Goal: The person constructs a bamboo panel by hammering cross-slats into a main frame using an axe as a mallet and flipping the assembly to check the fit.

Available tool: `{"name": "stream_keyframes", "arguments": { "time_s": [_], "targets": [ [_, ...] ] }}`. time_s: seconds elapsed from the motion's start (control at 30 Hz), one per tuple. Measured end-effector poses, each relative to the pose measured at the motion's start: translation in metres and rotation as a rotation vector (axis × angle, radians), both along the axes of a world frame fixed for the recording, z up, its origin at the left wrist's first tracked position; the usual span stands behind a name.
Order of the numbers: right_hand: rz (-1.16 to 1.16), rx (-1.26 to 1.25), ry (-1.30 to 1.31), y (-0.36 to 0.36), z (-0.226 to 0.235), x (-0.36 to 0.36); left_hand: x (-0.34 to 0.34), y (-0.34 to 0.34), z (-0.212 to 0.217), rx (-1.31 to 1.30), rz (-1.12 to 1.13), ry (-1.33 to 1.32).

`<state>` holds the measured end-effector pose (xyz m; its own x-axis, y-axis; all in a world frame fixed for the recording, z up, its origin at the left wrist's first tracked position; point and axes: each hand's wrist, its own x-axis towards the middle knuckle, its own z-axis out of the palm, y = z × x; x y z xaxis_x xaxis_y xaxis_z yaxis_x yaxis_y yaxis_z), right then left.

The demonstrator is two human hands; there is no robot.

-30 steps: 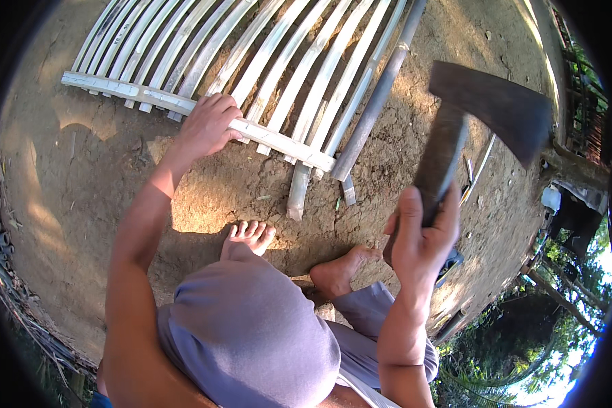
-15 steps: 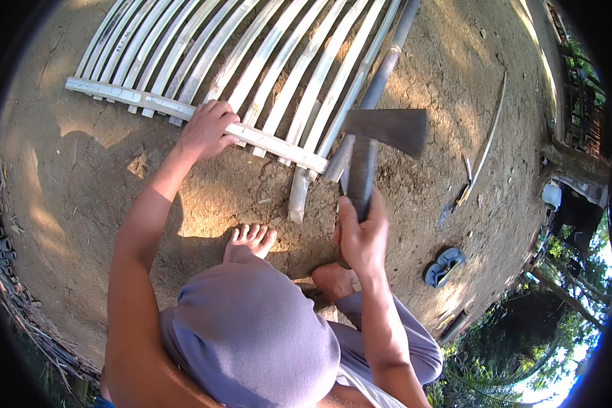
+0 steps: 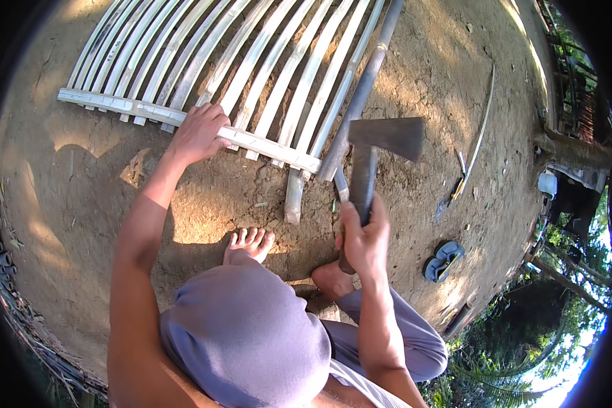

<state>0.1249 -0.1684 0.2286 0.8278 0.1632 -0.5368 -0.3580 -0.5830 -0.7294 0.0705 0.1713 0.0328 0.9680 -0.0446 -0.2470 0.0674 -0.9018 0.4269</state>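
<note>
the hatchet [image 3: 374, 153] sits right of centre in the frame, its dark wedge head pointing toward the right edge and its wooden handle running almost straight down into the right hand [image 3: 364, 238], which is clenched round the lower part of the handle. the tool's long axis is near vertical in the picture, and the head hangs just beside the lower right corner of the bamboo slat panel [image 3: 238, 75], which fills the upper left and upper middle of the frame. the panel's slats fan upward, while a pale cross batten [image 3: 183, 122] runs from the left edge down toward the centre, ending just left of the hatchet head. the left hand [image 3: 198, 132] lies flat on that batten with fingers curled over it, pressing it down; it is well left of the blade, so the right hand is the nearer one to the panel's corner. a dark pole [image 3: 360, 95] slants along the panel's right side, passing just beside the hatchet. whether the blade touches the wood cannot be told.

below the panel a strip of bare dirt ground [image 3: 455, 81] lies open, with two bare feet [image 3: 251, 241] at lower centre, near the handle's swing line. further right lie a thin curved strip [image 3: 479, 132] and a pair of blue sandals [image 3: 443, 260], well apart from the hands.
</note>
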Motion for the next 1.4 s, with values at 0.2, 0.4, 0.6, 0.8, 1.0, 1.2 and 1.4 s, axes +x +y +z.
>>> {"name": "stream_keyframes", "arguments": {
  "time_s": [0.2,0.4,0.6,0.8,1.0,1.2,1.4],
  "targets": [
    [-0.185,0.260,-0.377,0.019,0.034,0.010,-0.014,0.014,-0.010,-0.022,0.022,-0.024],
    [0.159,-0.336,-0.306,-0.011,-0.082,-0.078,-0.006,0.011,-0.016,-0.039,0.034,-0.030],
    [0.279,-0.171,-0.132,0.037,-0.021,-0.028,-0.018,0.021,-0.014,-0.022,0.080,-0.046],
    [0.356,-0.485,-0.016,-0.021,-0.108,-0.072,0.000,0.004,-0.004,-0.047,0.066,0.069],
    [0.234,-0.137,-0.155,0.032,-0.032,-0.038,-0.027,0.019,-0.012,-0.059,0.107,-0.046],
    [0.643,-0.467,0.042,-0.004,-0.100,-0.044,-0.033,0.023,-0.027,-0.113,0.180,-0.113],
    [0.681,-0.373,0.036,-0.085,-0.034,0.037,-0.043,-0.034,-0.005,0.001,0.664,-0.372]
  ]
}}
